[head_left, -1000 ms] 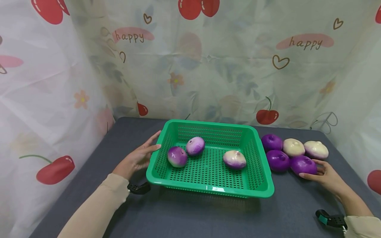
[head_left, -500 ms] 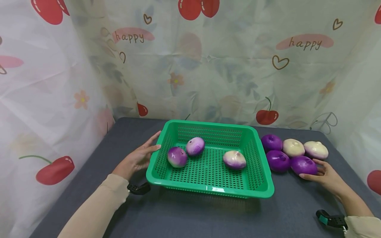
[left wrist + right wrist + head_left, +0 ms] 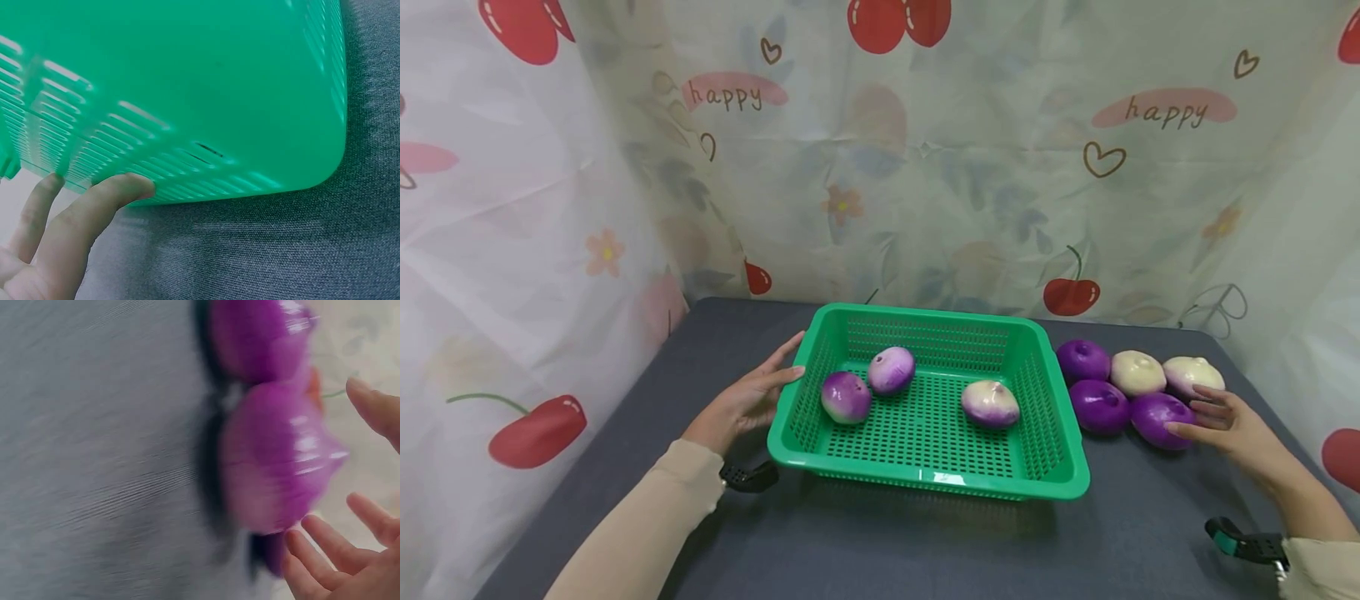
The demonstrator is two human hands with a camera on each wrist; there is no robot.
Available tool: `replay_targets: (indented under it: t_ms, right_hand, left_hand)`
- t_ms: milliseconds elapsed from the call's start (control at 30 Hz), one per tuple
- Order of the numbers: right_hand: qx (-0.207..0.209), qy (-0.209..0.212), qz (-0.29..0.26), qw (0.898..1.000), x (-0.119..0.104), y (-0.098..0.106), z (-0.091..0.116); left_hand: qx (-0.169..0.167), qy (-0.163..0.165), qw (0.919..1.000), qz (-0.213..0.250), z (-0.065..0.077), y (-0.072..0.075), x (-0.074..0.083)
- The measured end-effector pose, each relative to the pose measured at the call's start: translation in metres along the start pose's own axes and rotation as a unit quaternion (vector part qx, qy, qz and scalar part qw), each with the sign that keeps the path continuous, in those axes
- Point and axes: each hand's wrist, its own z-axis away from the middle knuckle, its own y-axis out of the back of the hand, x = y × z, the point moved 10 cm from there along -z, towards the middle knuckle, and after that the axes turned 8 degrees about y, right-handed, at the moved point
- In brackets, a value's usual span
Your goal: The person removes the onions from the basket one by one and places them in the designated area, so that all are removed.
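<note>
A green plastic basket (image 3: 1000, 485) with slotted sides holds three glossy purple-and-white onions, two at its left (image 3: 846, 398) and one at its right (image 3: 991, 405). My left hand (image 3: 748, 402) rests its extended fingers against the basket's left side; in the left wrist view two fingertips touch the slotted wall. My right hand (image 3: 1243, 429) is spread with relaxed fingers beside the front right purple onion (image 3: 1159, 421). In the right wrist view that onion (image 3: 275, 459) stands between the thumb and the other fingers, with nothing gripped.
Right of the basket, several onions sit in two close rows: a purple one (image 3: 1083, 361), a cream one (image 3: 1138, 372) and a white-purple one (image 3: 1192, 377) behind, another purple one (image 3: 1099, 407) in front. A printed curtain (image 3: 925, 208) encloses the dark table (image 3: 887, 550).
My right hand has let go of the front right purple onion and moved slightly up and to the right, its fingers now more spread. The left hand and basket stay in place.
</note>
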Motion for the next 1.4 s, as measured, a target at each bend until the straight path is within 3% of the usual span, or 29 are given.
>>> replay_targets:
  t_ms: [167,367,533,700,800,1100,1400]
  right_hand:
    - [0.06,0.067,0.005,0.996,-0.038,0.022,0.002]
    - [0.127,0.139,-0.051,0.981,-0.113,0.041,0.005]
    - [0.126,0.185,-0.058,0.973,-0.178,0.039,-0.004]
    - [0.112,0.25,-0.138,0.952,-0.235,0.021,-0.016]
    - [0.093,0.264,-0.175,0.944,-0.257,0.005,-0.022]
    - [0.005,0.235,-0.184,0.954,-0.28,-0.06,-0.047]
    - [-0.083,0.16,-0.171,0.969,-0.254,-0.118,-0.07]
  left_hand:
    - [0.0,0.002,1.0,0.002,-0.001,0.0,0.0]
    - [-0.003,0.002,1.0,-0.001,-0.001,0.001,0.0]
    - [-0.001,0.002,1.0,0.001,-0.001,0.002,0.0]
    - [0.003,0.007,0.9999,0.009,0.0,0.003,-0.002]
    - [0.002,0.006,0.9999,0.009,0.0,0.003,-0.001]
    - [-0.001,0.006,0.9999,0.012,-0.001,0.001,0.0]
    - [-0.003,0.009,0.9999,0.008,0.0,0.001,0.001]
